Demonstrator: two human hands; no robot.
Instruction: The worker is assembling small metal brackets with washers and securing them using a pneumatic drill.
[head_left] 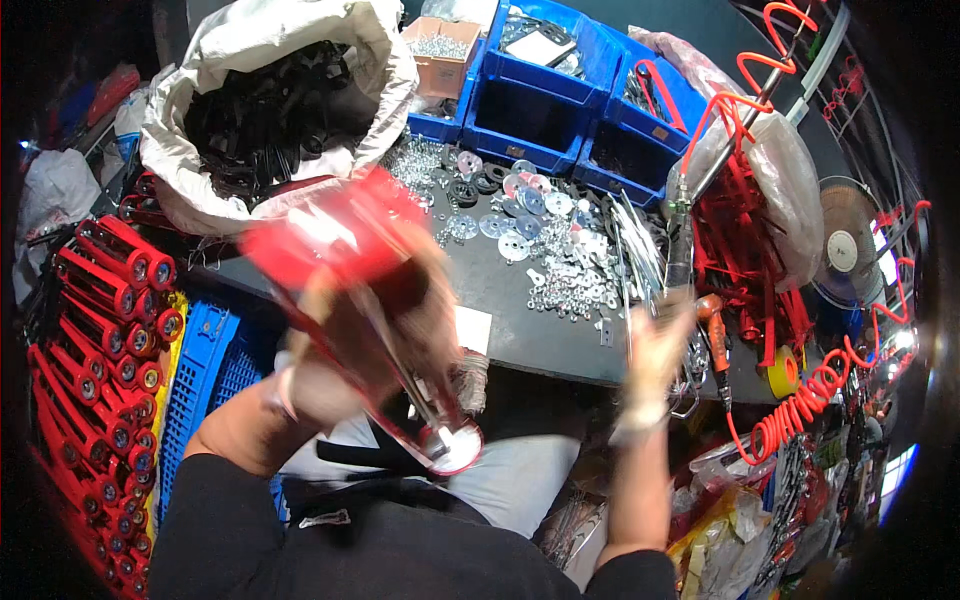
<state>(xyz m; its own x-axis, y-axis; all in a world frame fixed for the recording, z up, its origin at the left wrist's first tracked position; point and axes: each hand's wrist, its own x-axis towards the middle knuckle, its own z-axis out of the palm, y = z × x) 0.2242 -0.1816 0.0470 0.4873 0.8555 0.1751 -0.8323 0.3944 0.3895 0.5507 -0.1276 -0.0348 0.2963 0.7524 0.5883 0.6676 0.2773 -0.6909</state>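
At far left, a stack of red elongated parts with round silver-centred ends (110, 345) stands beside a blue perforated plastic crate (195, 370). Behind, a white woven sack with a rolled rim (165, 140) contains black parts (265, 125).

The left hand (365, 340) is closed around a red assembly with silver rods (345, 235); both are motion-blurred. The assembly is tilted: its broad red head overlaps the front of the sack, obstructing the view behind it, and its round end is above the lap.

On the dark grey table (500, 335), loose silver washers and small fittings (520, 220) lie in front of open blue plastic bins (545, 88).

The right hand (660, 345) is blurred below thin silver rods (637, 250) and a hanging cylindrical tool (680, 240); whether it grips either cannot be determined. An orange-handled tool (714, 335) is just to its right. Further right are red narrow parts (740, 250), a clear plastic bag (790, 190), a coiled orange-red hose (795, 420) and a round fan (845, 240).
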